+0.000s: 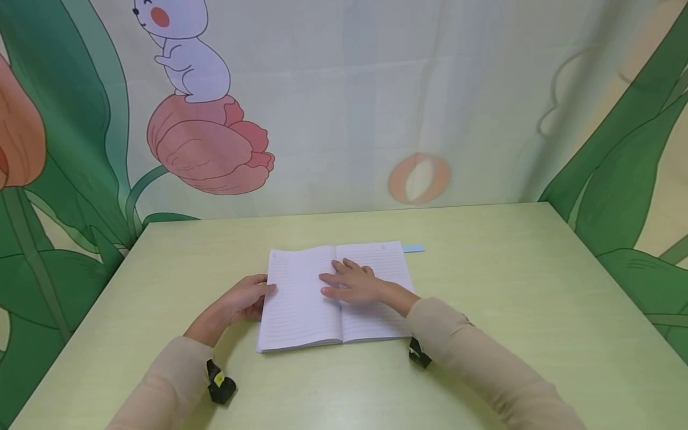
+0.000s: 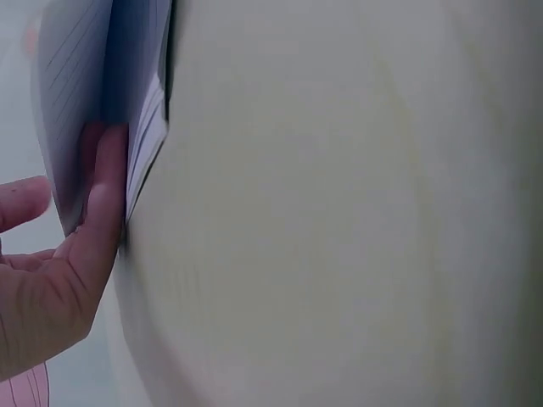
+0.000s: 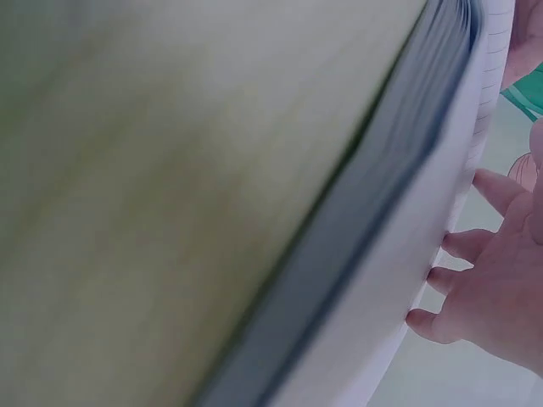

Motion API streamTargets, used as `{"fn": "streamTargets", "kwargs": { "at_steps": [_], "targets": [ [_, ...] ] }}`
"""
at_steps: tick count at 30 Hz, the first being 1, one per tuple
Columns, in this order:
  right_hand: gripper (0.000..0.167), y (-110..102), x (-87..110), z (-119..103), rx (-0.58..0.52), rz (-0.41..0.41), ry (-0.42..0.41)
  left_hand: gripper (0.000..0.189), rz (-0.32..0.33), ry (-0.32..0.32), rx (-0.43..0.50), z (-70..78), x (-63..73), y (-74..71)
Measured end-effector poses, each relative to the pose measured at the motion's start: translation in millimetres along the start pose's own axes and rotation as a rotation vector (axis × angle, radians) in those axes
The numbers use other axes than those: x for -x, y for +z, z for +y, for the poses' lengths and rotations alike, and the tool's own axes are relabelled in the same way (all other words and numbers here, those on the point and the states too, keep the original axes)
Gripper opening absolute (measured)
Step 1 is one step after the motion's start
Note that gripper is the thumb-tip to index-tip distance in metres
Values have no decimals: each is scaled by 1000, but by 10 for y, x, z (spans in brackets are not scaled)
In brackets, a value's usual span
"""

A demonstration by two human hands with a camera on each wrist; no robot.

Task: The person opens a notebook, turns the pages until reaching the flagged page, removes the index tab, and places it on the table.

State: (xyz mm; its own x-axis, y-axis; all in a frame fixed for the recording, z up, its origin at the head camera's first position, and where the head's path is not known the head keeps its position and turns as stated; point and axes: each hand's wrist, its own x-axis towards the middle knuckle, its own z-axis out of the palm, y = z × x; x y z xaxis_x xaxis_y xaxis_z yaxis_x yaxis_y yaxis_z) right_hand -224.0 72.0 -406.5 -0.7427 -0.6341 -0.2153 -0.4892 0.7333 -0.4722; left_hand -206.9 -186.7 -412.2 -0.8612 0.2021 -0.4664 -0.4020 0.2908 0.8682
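A lined notebook [image 1: 301,322] lies open on the table, its blank ruled pages facing up. At its left edge my left hand [image 1: 248,297] holds a page [image 2: 72,76], with the thumb on top and the fingers beneath. In the left wrist view those fingers reach in between this page and the stack of pages [image 2: 151,127] below. My right hand [image 1: 355,282] rests on the right page near the centre fold, fingers spread and fairly straight. Seen from the right wrist, its fingertips [image 3: 454,246] touch the paper.
A light blue strip [image 1: 414,248] sticks out from the notebook's upper right edge. The pale table [image 1: 484,358] spreads around it, with a printed curtain [image 1: 333,119] along its back edge. Small black devices [image 1: 220,385] sit under both sleeve cuffs.
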Motion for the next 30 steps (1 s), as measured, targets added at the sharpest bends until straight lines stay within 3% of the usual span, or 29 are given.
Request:
{"fn": "streamTargets", "kwargs": {
  "at_steps": [10, 30],
  "targets": [
    [50, -44, 62, 80, -1, 6, -2, 53, 22, 33, -36, -73, -57, 5],
    [66, -223, 292, 705, 97, 74, 159, 51, 49, 34, -48, -96, -71, 10]
  ]
}}
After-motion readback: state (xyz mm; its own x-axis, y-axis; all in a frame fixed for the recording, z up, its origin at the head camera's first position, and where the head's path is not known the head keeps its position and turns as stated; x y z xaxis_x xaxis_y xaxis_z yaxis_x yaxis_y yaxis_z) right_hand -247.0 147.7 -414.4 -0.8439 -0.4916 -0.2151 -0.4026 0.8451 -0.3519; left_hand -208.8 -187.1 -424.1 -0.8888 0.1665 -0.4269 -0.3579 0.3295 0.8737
